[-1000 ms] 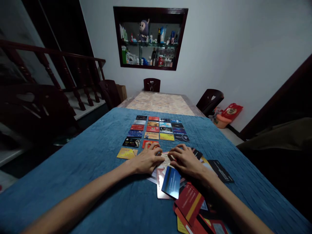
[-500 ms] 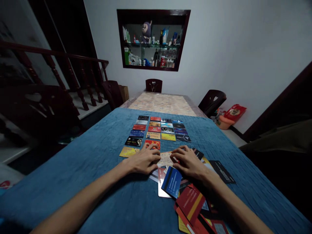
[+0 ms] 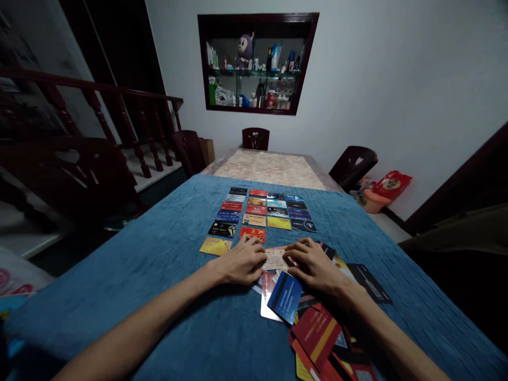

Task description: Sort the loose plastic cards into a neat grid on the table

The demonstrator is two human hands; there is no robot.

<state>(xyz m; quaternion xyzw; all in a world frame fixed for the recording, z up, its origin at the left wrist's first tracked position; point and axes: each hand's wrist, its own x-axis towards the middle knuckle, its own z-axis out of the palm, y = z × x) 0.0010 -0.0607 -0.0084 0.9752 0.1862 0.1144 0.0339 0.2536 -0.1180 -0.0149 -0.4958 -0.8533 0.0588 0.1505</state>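
A cream printed card [image 3: 275, 259] lies between my two hands, at the upper edge of a loose heap. The fingers of my left hand [image 3: 245, 260] are curled at its left edge, just below a red card [image 3: 253, 234] in the laid-out rows. From the other side, my right hand [image 3: 311, 263] has its bent fingers on the right end of the same card. Under and beside the right hand are a blue card [image 3: 284, 297], a dark red card [image 3: 315, 333] and a black card [image 3: 369, 283]. My fingers hide parts of the cream card.
Neat rows of cards lie ahead, with a yellow card [image 3: 215, 246] at the near left and a black VIP card [image 3: 222, 229] above it. A blue cloth [image 3: 159, 248] covers the near table. Chairs [image 3: 256, 138] stand around it.
The view has turned slightly, so everything sits a little further right. Both hands stay at the cream card, with hardly any visible movement of the fingers.
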